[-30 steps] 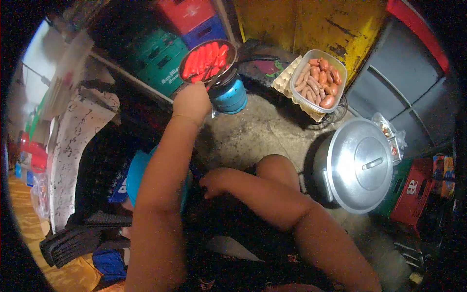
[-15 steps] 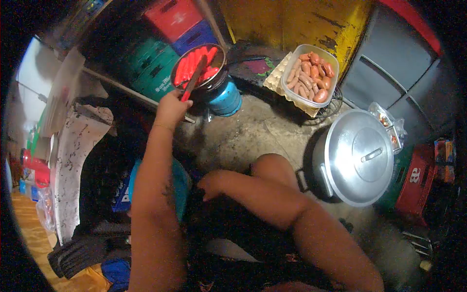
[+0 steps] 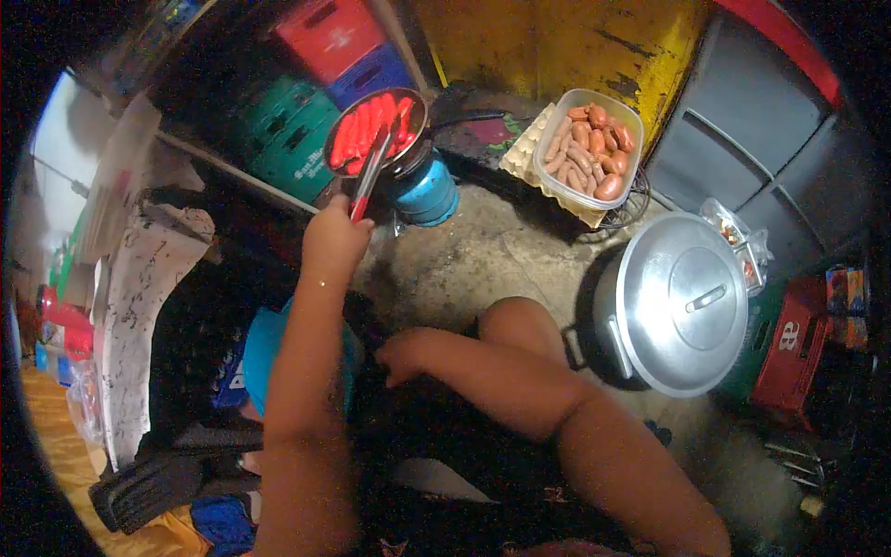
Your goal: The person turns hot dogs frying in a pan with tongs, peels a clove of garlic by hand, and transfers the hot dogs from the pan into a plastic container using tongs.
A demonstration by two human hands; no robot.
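- Gripping red-handled metal tongs (image 3: 373,169) with left hand (image 3: 334,243), upper left.
- Could spill bright-red elongated sausages (image 3: 369,123) by pushing too hard.
- Unable to judge grip of right hand (image 3: 403,356).

two hands (image 3: 336,243), one pan (image 3: 422,127), one tub (image 3: 603,97), one pot (image 3: 607,302) show
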